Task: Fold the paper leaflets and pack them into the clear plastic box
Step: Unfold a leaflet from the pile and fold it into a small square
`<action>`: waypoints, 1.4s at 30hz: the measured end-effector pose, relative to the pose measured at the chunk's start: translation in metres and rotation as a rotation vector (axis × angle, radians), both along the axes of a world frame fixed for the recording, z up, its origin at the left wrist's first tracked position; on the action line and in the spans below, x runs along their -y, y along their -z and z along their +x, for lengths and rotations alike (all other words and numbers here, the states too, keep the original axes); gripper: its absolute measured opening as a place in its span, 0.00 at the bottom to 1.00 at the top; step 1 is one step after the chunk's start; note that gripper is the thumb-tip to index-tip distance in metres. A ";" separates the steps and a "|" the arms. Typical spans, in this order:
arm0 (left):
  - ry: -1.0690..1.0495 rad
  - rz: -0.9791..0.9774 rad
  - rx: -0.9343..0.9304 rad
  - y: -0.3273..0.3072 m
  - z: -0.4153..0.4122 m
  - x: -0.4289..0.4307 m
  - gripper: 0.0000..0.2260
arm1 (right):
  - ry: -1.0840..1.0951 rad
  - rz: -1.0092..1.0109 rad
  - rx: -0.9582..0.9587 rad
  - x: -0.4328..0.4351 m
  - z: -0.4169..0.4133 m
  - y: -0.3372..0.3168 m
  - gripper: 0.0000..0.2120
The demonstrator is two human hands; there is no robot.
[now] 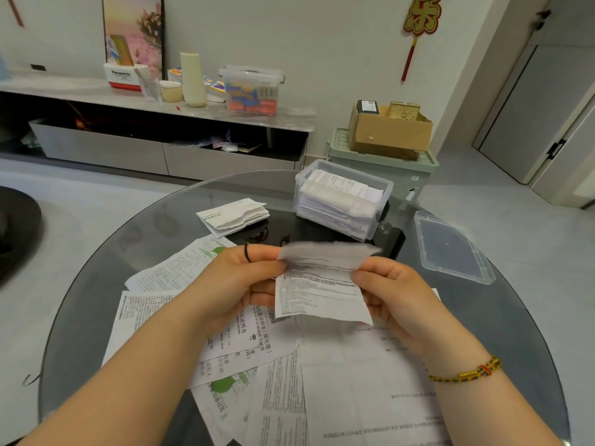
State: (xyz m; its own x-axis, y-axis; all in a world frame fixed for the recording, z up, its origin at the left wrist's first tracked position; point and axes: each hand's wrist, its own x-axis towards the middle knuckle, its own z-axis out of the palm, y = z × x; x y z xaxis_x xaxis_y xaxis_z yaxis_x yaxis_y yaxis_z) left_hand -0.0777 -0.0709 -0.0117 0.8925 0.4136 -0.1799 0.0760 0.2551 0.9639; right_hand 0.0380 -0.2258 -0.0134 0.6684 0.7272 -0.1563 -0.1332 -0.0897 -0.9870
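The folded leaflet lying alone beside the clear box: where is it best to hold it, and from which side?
Pinch the folded leaflet at its right end, coming from the clear plastic box side. There the layers fan apart and lift off the glass table, so fingers can probably slide under the whole stack.

Box [341,201] behind the held leaflet [318,294]; lid [450,249] right; folded stack [233,215], seemingly leaflets, left.

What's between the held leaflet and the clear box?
Head view: only bare glass table between the leaflet and the clear plastic box; nothing rests there.
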 end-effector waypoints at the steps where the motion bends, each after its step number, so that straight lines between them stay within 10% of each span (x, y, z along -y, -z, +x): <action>1: -0.001 -0.021 0.001 -0.001 0.000 0.000 0.17 | 0.003 0.009 0.005 0.000 0.000 0.000 0.14; 11: -0.062 0.054 0.053 -0.003 -0.001 0.002 0.26 | 0.067 0.014 -0.041 -0.001 0.003 0.004 0.13; 22: -0.184 0.493 -0.015 0.009 0.006 0.003 0.11 | 0.004 -0.191 0.138 -0.003 0.004 0.014 0.10; 29: 0.235 1.027 -0.284 0.020 0.005 0.009 0.43 | 0.133 0.015 -0.088 -0.001 0.008 0.017 0.11; 42: 0.397 1.356 -0.463 0.020 0.011 0.012 0.32 | 0.133 -0.116 -0.169 -0.001 0.026 -0.001 0.09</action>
